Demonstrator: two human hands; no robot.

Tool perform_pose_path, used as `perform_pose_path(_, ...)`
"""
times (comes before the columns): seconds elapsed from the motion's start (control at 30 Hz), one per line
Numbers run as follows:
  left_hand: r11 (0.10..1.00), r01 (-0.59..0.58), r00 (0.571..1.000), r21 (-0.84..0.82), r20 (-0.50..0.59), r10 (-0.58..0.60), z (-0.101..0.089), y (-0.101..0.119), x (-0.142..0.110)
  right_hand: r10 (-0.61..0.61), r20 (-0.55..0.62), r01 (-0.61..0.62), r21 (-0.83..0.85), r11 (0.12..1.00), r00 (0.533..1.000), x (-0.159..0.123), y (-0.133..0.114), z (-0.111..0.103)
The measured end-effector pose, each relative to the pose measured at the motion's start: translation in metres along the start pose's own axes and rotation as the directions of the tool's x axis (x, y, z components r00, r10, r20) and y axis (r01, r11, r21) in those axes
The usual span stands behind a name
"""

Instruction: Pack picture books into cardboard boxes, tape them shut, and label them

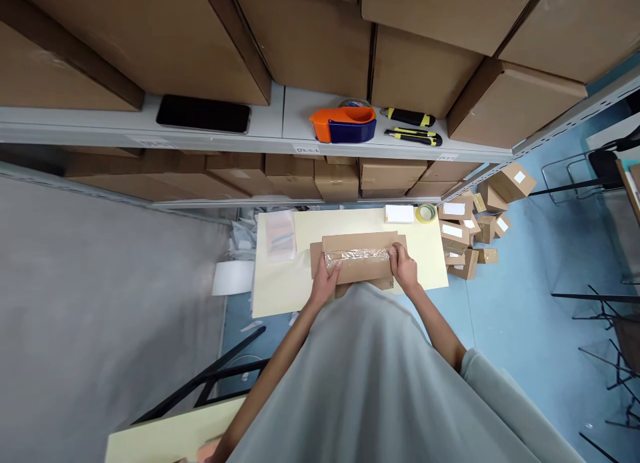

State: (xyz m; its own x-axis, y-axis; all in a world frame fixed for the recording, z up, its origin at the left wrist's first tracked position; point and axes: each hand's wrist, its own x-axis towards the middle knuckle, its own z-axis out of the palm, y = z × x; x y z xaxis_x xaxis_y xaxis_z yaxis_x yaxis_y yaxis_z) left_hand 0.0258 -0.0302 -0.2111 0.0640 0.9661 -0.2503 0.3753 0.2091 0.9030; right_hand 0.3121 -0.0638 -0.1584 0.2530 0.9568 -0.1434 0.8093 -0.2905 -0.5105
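Observation:
A flat, open cardboard box (357,244) lies on a pale yellow table (280,289) in front of me. A long item in clear plastic wrap (356,255) rests across the box. My left hand (326,281) grips the left end of the wrapped item and box, fingers curled. At the right end, my right hand (404,268) has its fingers closed on the wrap and the cardboard edge. My grey shirt hides the near edge of the box.
A shelf above holds a black phone (203,113), an orange and blue tape dispenser (344,123) and two yellow-black utility knives (413,127), with large cartons behind. A tape roll (426,213) and white label (399,213) lie on the table. Small labelled boxes (467,233) are piled right. A plastic bag (281,234) lies left.

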Motion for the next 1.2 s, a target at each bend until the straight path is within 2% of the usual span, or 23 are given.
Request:
perform_pose_path(0.1, 0.999, -0.026, 0.999, 0.039, -0.027, 0.027, -0.002, 0.003, -0.003, -0.055, 0.013, 0.055, 0.034, 0.998, 0.998, 0.004, 0.004, -0.004)
perform_pose_path(0.2, 0.988, -0.078, 0.997, 0.134, 0.011, 0.077, -0.002, 0.012, -0.003, -0.063, 0.019, 0.062, 0.054, 0.997, 0.998, 0.010, 0.005, -0.009)
perform_pose_path(0.33, 0.976, -0.054, 0.998, 0.212, 0.054, 0.043, -0.005, 0.017, -0.003, -0.050, 0.012, 0.049, 0.076, 0.996, 0.999, 0.013, 0.001, -0.012)
perform_pose_path(0.6, 0.952, -0.077, 0.993, 0.297, 0.105, 0.047, -0.012, 0.013, -0.014, -0.015, 0.042, 0.010, 0.121, 0.993, 0.999, -0.014, 0.002, -0.014)
perform_pose_path(0.8, 0.951, -0.055, 0.996, 0.305, 0.084, 0.031, -0.009, 0.018, -0.011, -0.012, 0.007, 0.012, 0.029, 1.000, 1.000, -0.003, -0.008, -0.024)
perform_pose_path(0.9, 0.947, -0.069, 0.996, 0.312, 0.082, 0.045, -0.009, 0.017, -0.014, -0.069, -0.058, 0.068, -0.021, 0.997, 0.996, 0.014, -0.020, -0.036)
perform_pose_path(0.97, 0.947, -0.072, 0.995, 0.314, 0.083, 0.049, -0.009, 0.015, -0.015, -0.172, -0.138, 0.171, -0.022, 0.985, 0.975, 0.034, -0.034, -0.047)
perform_pose_path(1.07, 0.950, -0.065, 0.997, 0.306, 0.068, 0.047, -0.009, 0.013, -0.015, -0.371, -0.264, 0.375, -0.036, 0.926, 0.890, 0.077, -0.068, -0.073)
perform_pose_path(1.2, 0.958, -0.044, 0.998, 0.282, 0.062, 0.027, -0.010, 0.015, -0.014, -0.566, -0.302, 0.550, -0.145, 0.822, 0.767, 0.151, -0.132, -0.114)
